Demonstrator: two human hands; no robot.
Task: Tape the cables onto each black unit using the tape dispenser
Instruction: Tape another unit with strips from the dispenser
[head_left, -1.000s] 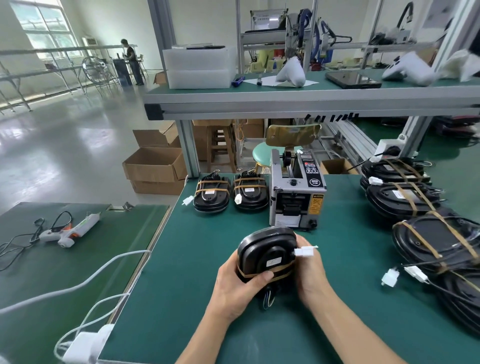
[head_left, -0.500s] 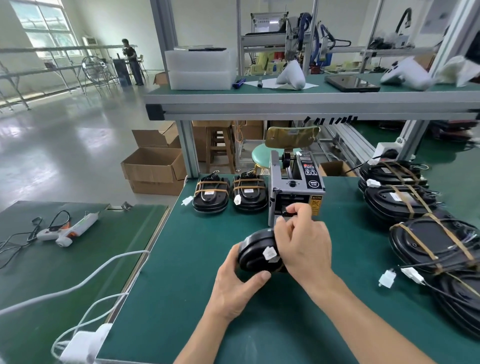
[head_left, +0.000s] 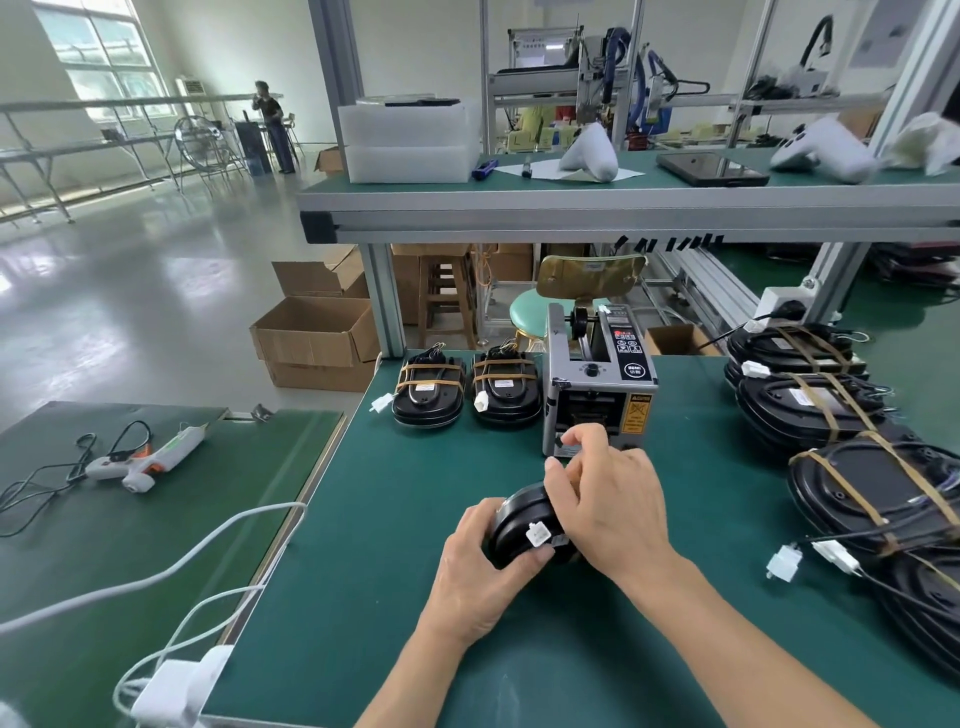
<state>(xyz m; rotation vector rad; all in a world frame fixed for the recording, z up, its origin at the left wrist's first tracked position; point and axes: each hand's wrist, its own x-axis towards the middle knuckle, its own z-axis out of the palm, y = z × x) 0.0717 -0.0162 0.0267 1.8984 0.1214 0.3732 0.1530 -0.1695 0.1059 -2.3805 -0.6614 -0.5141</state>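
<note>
A glossy pale grey floor (head_left: 130, 291) reflects daylight from the tall gridded window (head_left: 98, 57) at the far left. Open brown cardboard boxes (head_left: 317, 338) sit beside a green-topped aluminium-framed workbench (head_left: 415, 519), whose upper shelf (head_left: 623, 208) spans overhead. A wooden stool (head_left: 447, 291) stands behind.

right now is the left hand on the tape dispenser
No, the left hand grips the black unit on the mat, while the right hand reaches to the dispenser.

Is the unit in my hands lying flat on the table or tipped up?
Tipped up: the unit stands on edge, left hand gripping it, white connector facing the camera.
</note>
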